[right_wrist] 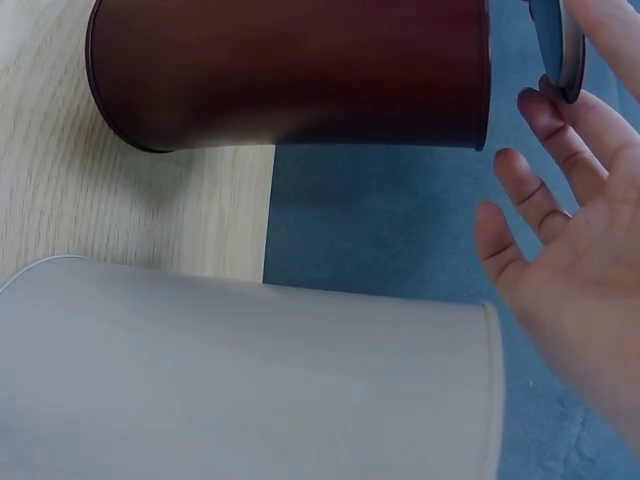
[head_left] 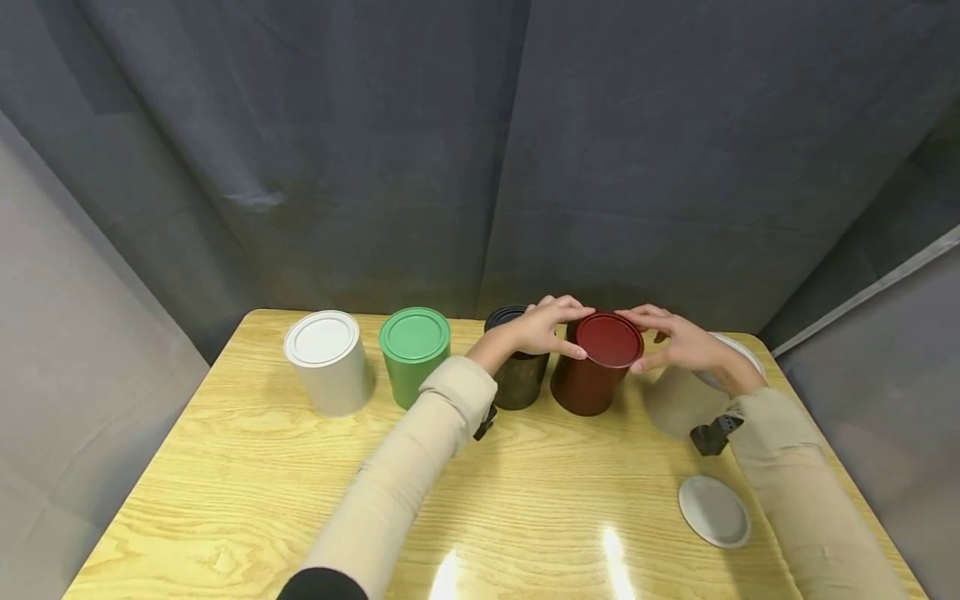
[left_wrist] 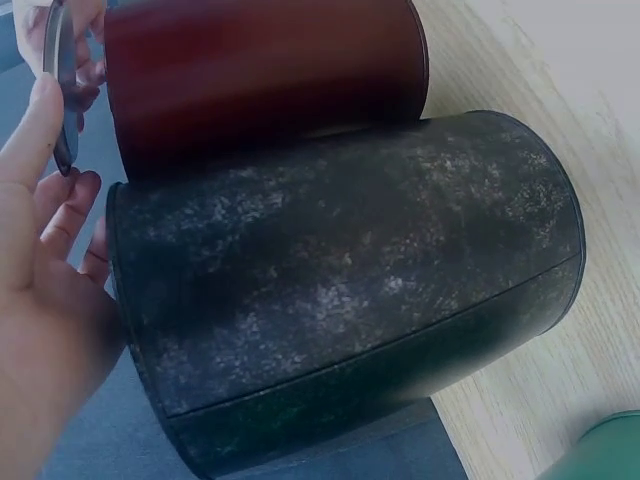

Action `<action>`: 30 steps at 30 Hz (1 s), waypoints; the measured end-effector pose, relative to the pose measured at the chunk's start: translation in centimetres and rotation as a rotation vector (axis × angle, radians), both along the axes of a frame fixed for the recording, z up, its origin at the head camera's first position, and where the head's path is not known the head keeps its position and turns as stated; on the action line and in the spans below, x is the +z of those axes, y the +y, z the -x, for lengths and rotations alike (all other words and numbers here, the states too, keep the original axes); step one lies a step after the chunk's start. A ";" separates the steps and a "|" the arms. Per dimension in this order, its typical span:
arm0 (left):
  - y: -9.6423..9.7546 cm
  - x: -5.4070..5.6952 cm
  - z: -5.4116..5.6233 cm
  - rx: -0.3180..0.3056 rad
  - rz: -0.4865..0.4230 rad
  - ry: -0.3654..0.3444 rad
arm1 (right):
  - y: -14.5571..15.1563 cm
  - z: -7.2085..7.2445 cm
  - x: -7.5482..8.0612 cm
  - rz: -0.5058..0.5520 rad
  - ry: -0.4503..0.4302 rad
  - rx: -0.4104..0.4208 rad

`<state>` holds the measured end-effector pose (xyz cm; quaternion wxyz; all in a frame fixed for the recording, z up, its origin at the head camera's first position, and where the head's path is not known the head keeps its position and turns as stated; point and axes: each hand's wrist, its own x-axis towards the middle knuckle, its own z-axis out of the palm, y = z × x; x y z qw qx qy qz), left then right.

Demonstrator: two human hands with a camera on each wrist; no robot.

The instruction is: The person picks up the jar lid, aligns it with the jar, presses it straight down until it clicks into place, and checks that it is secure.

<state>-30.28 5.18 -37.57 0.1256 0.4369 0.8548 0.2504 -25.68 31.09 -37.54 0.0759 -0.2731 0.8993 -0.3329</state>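
Both hands hold a dark red lid (head_left: 609,339) by its rim, just above the dark red can (head_left: 587,389). My left hand (head_left: 546,327) pinches the lid's left side between thumb and fingers; my right hand (head_left: 678,342) pinches its right side. Both wrist views show a gap between the lid (left_wrist: 62,95) and the end of the can (right_wrist: 300,75). Left of it stands a mottled black can (left_wrist: 350,280), partly under my left hand. To the right is a white can (right_wrist: 250,370); my right hand and wrist hide much of its top.
A green can (head_left: 415,350) and another white can (head_left: 330,367), both lidded, stand on the left of the wooden table (head_left: 247,500). A loose white lid (head_left: 714,511) lies near my right forearm. Dark curtains (head_left: 375,167) hang behind the table.
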 end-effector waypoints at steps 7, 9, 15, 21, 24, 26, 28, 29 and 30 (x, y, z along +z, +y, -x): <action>0.0 0.1 0.5 0.044 0.017 0.016 | 0.0 0.8 0.0 -0.004 -0.053 -0.034; 0.1 0.0 0.6 0.058 0.026 0.029 | 0.0 1.0 -0.1 -0.003 -0.070 -0.046; 0.1 -0.2 0.7 0.093 0.031 0.049 | 0.0 1.3 -0.3 0.001 -0.119 -0.074; 0.0 -0.5 0.9 0.091 0.065 0.060 | -0.2 1.6 -0.7 -0.007 -0.130 -0.080; 0.0 -0.7 1.1 0.085 0.079 0.074 | -0.3 1.7 -0.8 -0.019 -0.137 -0.083; 0.0 -0.8 1.1 0.083 0.089 0.086 | -0.3 1.7 -0.8 -0.026 -0.137 -0.079; 0.1 -0.7 1.2 0.082 0.097 0.089 | -0.3 1.7 -0.9 -0.033 -0.132 -0.076; 0.1 -0.7 1.1 0.083 0.101 0.088 | -0.3 1.7 -0.9 -0.038 -0.130 -0.075; 0.1 -0.6 1.1 0.084 0.107 0.085 | -0.3 1.7 -0.9 -0.044 -0.127 -0.074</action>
